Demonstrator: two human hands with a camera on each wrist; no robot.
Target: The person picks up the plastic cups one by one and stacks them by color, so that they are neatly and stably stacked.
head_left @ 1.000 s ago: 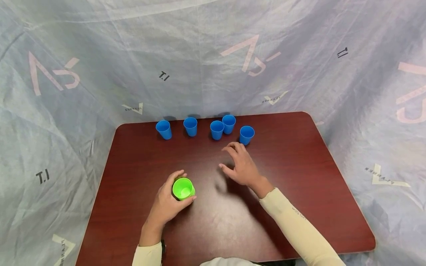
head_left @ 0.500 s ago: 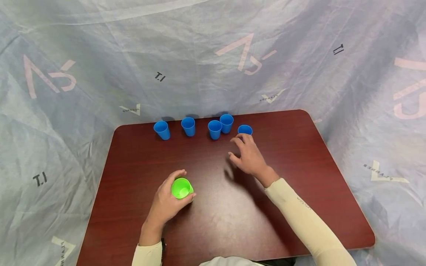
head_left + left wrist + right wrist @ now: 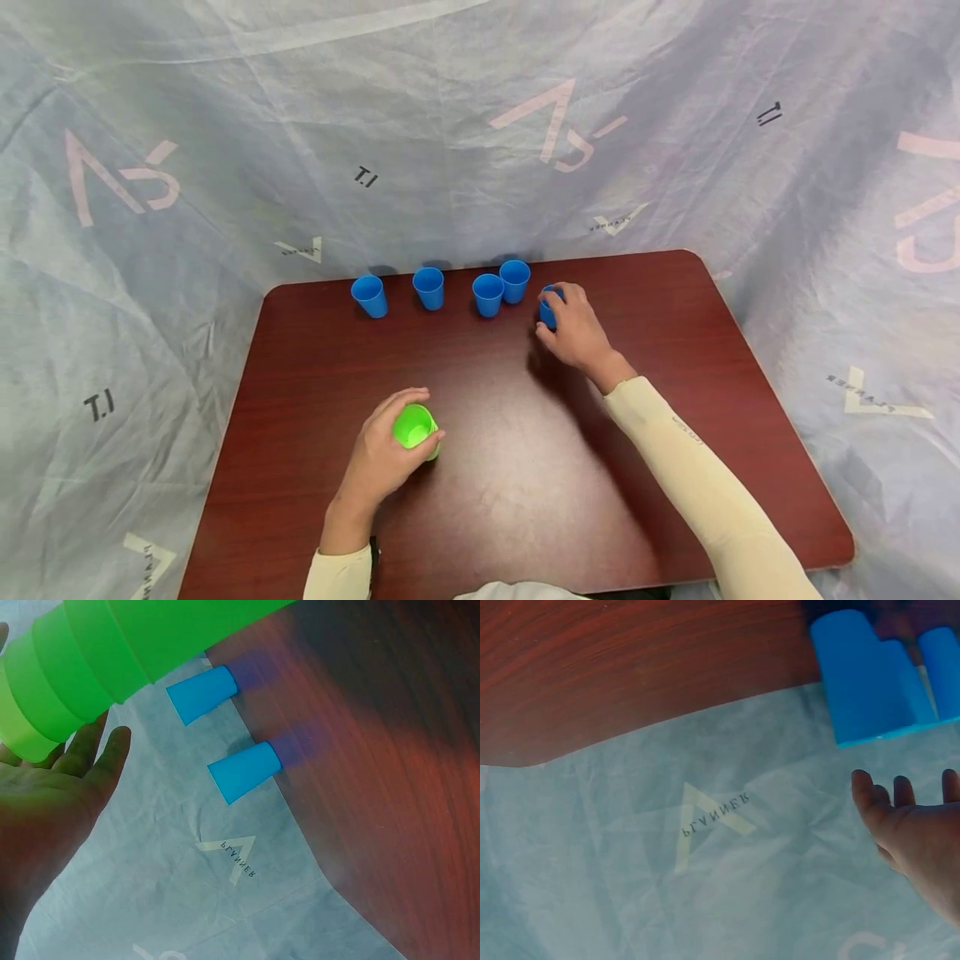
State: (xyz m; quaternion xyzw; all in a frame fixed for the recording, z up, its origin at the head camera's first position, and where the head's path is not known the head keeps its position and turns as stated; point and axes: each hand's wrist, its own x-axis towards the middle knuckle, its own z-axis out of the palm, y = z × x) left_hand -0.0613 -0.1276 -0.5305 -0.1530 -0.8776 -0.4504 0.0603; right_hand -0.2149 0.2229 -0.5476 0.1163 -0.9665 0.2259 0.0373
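Observation:
In the head view, my left hand (image 3: 378, 458) curves its fingers and thumb round a stack of nested green cups (image 3: 414, 427), mouth up. The left wrist view shows several rims of this green stack (image 3: 90, 660), with the fingers partly hidden behind its upper end. My right hand (image 3: 581, 333) hovers at the rightmost blue cup (image 3: 548, 312), fingers spread and bent over its rim in the head view, hiding part of it. From the right wrist, a visible gap separates the fingertips from that blue cup (image 3: 866, 690).
Several more blue cups stand upright along the far side of the dark red table (image 3: 300, 400): one far left (image 3: 370, 297), one beside it (image 3: 429, 289), and a close pair, front (image 3: 489, 296) and back (image 3: 515, 282). A grey printed sheet (image 3: 450, 125) hangs around the table.
My right hand has moved forward and to the right, up to the rightmost blue cup. My left hand has stayed by the green stack, its fingers now closer over the rim.

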